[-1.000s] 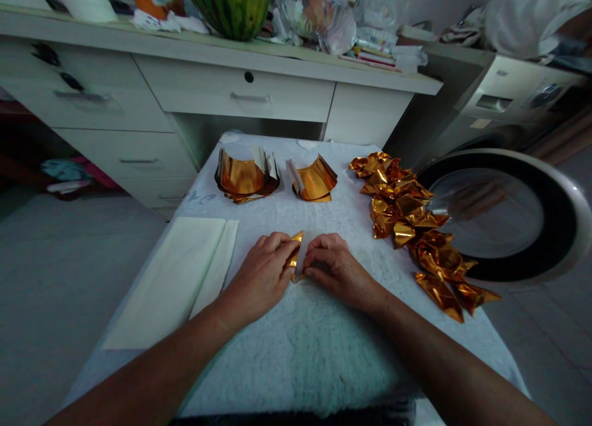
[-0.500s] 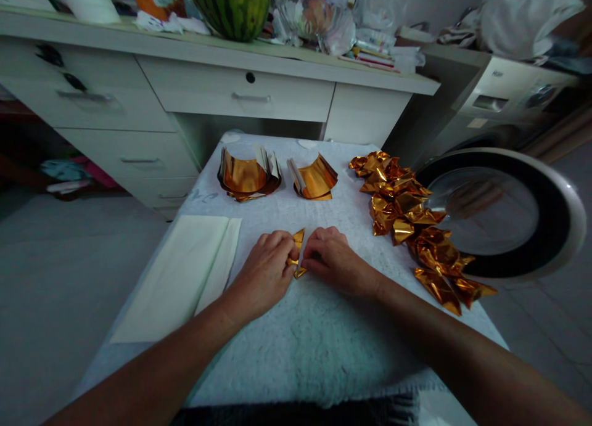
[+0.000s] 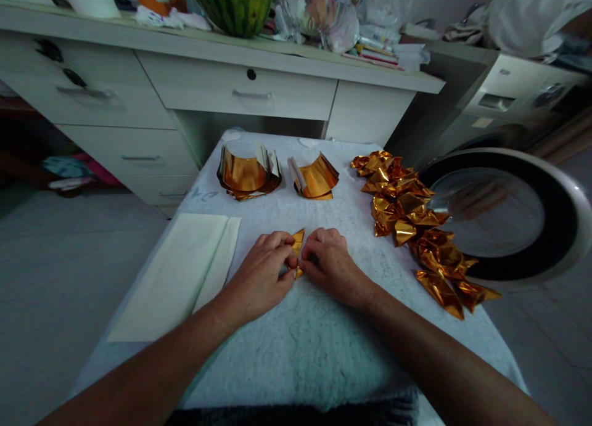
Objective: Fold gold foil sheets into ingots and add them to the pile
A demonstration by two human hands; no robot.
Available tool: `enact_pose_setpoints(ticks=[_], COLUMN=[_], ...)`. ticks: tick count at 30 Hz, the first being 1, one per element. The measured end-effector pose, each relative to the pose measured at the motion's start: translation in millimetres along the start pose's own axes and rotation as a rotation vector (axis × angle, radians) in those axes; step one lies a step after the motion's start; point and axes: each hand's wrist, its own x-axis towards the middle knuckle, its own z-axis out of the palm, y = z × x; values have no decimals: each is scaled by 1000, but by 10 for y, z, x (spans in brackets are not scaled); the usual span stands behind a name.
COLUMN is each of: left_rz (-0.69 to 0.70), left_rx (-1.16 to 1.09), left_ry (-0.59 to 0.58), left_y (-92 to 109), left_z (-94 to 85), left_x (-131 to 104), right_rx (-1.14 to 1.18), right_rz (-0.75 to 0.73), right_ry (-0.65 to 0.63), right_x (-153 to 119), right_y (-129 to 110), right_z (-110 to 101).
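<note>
A small folded piece of gold foil paper (image 3: 298, 241) lies on the cloth-covered table between my hands. My left hand (image 3: 264, 272) grips its left side, fingers curled and thumb low. My right hand (image 3: 329, 261) pinches at its right edge, with the fingertips partly hidden behind the knuckles. Beyond them stand two curved stacks of gold foil sheets, a larger stack (image 3: 247, 174) on the left and a smaller stack (image 3: 318, 177) beside it. To the right, several folded gold foil pieces (image 3: 401, 207) lie in a long heap.
Pale folded paper sheets (image 3: 171, 272) lie on the left of the table (image 3: 324, 358). Behind is a white drawer counter (image 3: 240, 96) bearing a watermelon (image 3: 234, 7) and a glass bowl (image 3: 308, 13). The washing machine's open round door (image 3: 499, 213) reaches close to the table's right edge.
The left thumb and fingers have shifted and parted slightly on the foil paper. My right hand stays at its right edge, and the view has moved a little.
</note>
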Motion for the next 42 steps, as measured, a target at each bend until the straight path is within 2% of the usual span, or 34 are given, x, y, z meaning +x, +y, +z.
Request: enact_pose_setpoints(ticks=[13, 22, 42], left_rz=[-33, -32, -19], left_rx=[-14, 5, 1], left_ry=[9, 17, 29], left_y=[33, 0, -11], left_z=[-6, 26, 43], left_x=[0, -1, -8], right_rx=[-22, 18, -12], right_rz=[47, 7, 27], right_ry=[1, -81, -31], right_x=[10, -18, -3], right_y=[-5, 44, 42], right_z=[-1, -113, -40])
